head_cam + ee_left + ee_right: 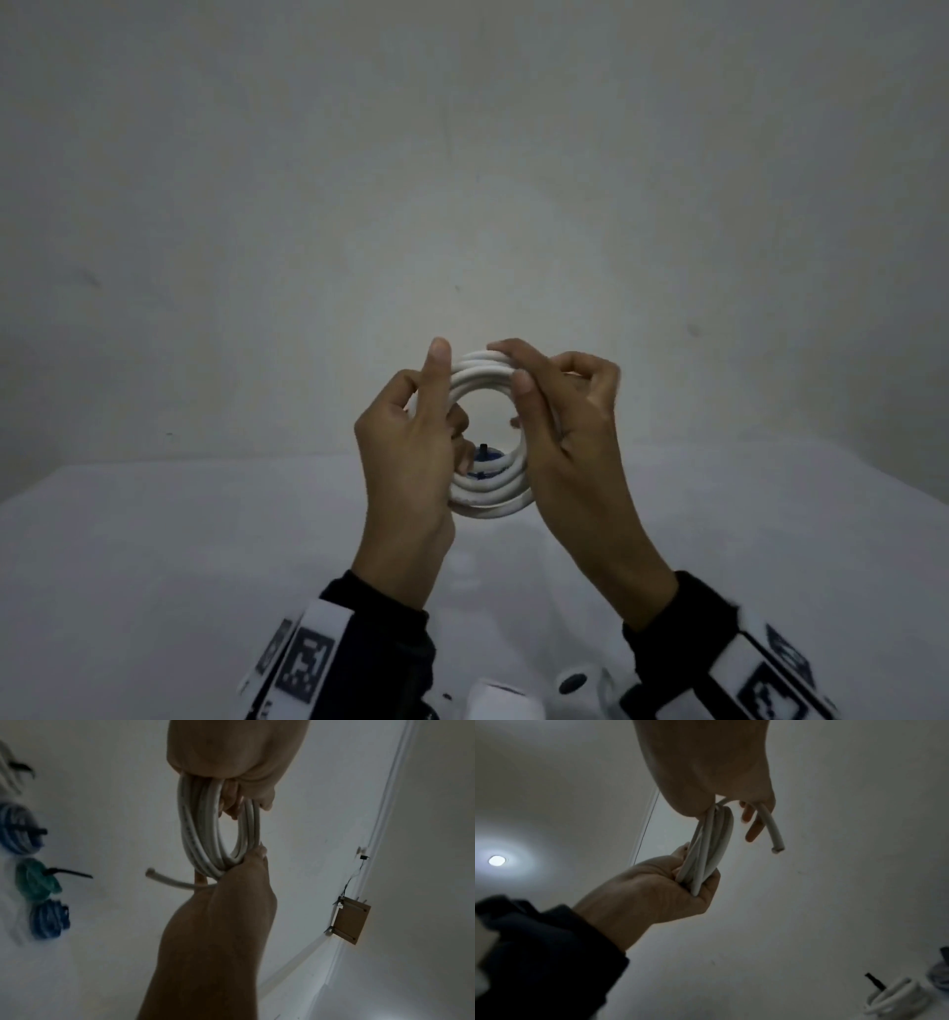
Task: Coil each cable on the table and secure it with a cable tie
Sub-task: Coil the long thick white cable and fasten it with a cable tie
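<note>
I hold a white cable coil (488,493) of several loops upright above the table (154,539). My left hand (441,406) grips the coil's left side, thumb pointing up. My right hand (511,367) pinches the top right of the loops between thumb and index finger. In the left wrist view the coil (200,833) hangs between both hands and its loose end (164,879) sticks out sideways. The right wrist view shows the same loose end (772,829) curving out of my right hand. No cable tie shows on this coil.
Tied coils lie on the table: a blue coil (18,829), a green coil (36,880) and a second blue coil (49,921), with black ties. A white tied coil (895,998) lies at the right. A wooden box (350,920) hangs on the wall.
</note>
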